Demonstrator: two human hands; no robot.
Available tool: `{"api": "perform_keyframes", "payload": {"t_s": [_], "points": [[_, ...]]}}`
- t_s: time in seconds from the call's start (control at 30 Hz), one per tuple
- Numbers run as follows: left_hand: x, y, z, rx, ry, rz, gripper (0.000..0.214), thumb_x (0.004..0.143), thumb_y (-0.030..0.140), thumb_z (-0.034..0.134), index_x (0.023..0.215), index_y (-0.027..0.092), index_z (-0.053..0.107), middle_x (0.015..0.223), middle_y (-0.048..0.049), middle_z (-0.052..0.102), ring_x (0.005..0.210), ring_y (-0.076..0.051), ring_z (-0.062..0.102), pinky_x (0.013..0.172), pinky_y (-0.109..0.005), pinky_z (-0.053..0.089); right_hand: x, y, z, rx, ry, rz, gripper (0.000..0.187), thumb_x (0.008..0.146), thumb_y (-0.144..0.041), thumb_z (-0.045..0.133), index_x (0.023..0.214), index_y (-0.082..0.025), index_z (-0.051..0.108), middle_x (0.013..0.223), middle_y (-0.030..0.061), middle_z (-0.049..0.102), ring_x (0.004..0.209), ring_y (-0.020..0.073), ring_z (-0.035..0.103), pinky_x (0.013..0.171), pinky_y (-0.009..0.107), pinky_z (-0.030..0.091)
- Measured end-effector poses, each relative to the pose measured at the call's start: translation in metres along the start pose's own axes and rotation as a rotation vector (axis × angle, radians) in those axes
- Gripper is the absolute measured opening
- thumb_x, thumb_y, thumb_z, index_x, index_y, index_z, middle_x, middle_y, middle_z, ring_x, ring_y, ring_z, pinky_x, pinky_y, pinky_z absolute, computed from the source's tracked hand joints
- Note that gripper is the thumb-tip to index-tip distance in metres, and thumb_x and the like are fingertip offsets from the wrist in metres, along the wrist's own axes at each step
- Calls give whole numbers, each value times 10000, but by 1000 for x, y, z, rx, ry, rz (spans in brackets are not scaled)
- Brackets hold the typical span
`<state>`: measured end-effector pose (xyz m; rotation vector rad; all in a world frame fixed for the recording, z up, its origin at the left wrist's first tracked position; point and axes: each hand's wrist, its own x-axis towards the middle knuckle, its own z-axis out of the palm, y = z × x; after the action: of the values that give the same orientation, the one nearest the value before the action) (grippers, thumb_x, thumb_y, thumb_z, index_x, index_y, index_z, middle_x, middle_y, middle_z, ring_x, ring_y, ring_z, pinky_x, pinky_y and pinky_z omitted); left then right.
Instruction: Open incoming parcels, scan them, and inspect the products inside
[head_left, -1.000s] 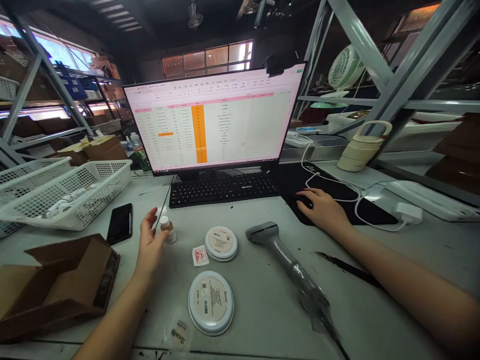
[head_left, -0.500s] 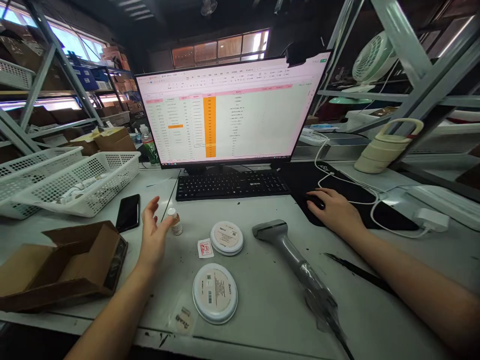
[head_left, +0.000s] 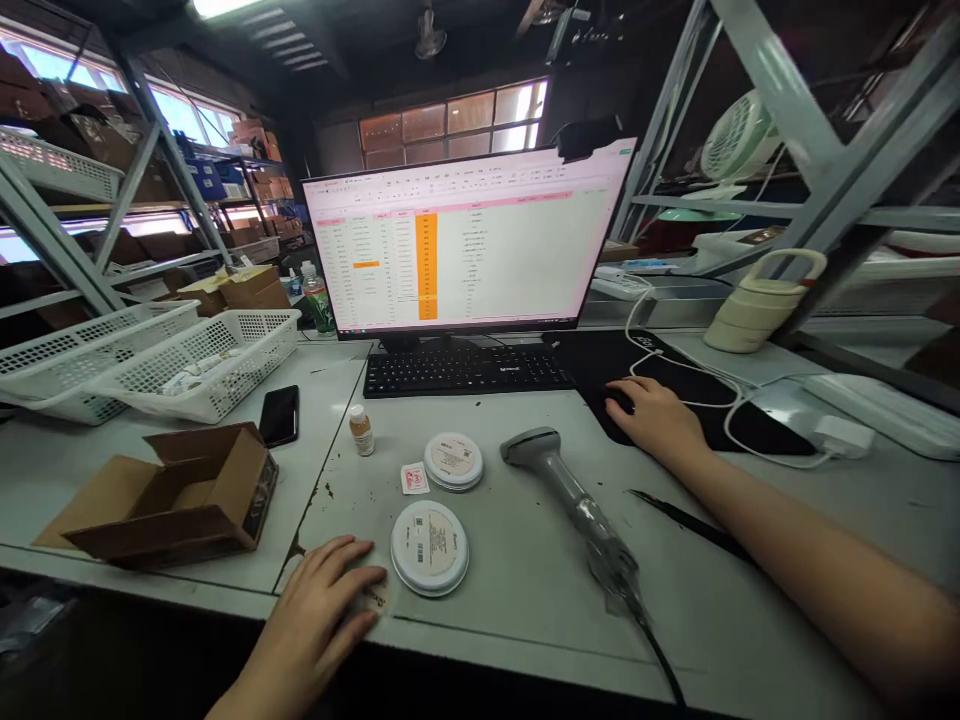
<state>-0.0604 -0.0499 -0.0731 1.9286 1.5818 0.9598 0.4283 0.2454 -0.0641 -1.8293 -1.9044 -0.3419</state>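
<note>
The left hand [head_left: 326,600] lies open and flat on a small sachet [head_left: 375,598] at the counter [head_left: 525,600] edge, beside the round tin [head_left: 430,548]. The right hand [head_left: 656,420] covers the mouse [head_left: 616,400], curled over it. Picking up the thin sachet needs a fingertip pinch.

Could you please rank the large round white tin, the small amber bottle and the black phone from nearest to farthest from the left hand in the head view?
1. Large round white tin, just right of the left hand.
2. Small amber bottle with a white cap, farther back on the table.
3. Black phone, back and left, beside the white basket.
</note>
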Motion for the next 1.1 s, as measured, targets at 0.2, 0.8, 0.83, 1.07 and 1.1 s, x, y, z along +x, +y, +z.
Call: {"api": "perform_keyframes", "payload": {"t_s": [0.2, 0.8, 0.83, 1.07, 1.1], "points": [[8, -7, 15, 164, 124, 141, 353, 885, 301, 655, 1222, 383, 724, 1292, -66, 703, 1264, -344, 601, 1100, -551, 454, -3, -2, -4, -23, 13, 19, 401, 931, -375, 485, 1226, -199, 691, 1334, 137, 623, 1091, 321, 620, 871, 449, 535], [29, -20, -13, 141, 114, 55, 295, 966, 442, 533, 1090, 293, 754, 978, -49, 713, 913, -206, 705, 811, -291, 579, -7, -7, -10, -5, 5, 27, 395, 936, -331, 494, 1252, -185, 682, 1324, 142, 626, 1100, 297, 609, 913, 418, 507], [31, -25, -19, 143, 178, 23, 315, 955, 465, 541, 1105, 283, 749, 980, -49, 708, 886, -203, 702, 791, -290, 578, -7, -8, -12, -11, 7, 26, 422, 939, -340, 490, 1286, -174, 663, 1338, 156, 617, 1114, 310, 603, 917, 434, 505], [50, -58, -35, 216, 359, -124, 431, 882, 543, 521, 1147, 271, 726, 1219, -64, 691, 1008, -270, 700, 918, -440, 565, 15, -41, -20, -57, -93, -171, 443, 931, -220, 459, 1309, -249, 688, 1561, 96, 457, 1433, 317, 363, 1166, 496, 298], [51, -59, -33, 220, 353, -111, 429, 884, 538, 510, 1138, 274, 732, 1266, -68, 679, 1118, -295, 673, 984, -476, 541, 21, -48, -19, -60, -125, -197, 442, 920, -211, 472, 1293, -266, 702, 1572, 84, 448, 1448, 323, 343, 1178, 507, 277]]}}
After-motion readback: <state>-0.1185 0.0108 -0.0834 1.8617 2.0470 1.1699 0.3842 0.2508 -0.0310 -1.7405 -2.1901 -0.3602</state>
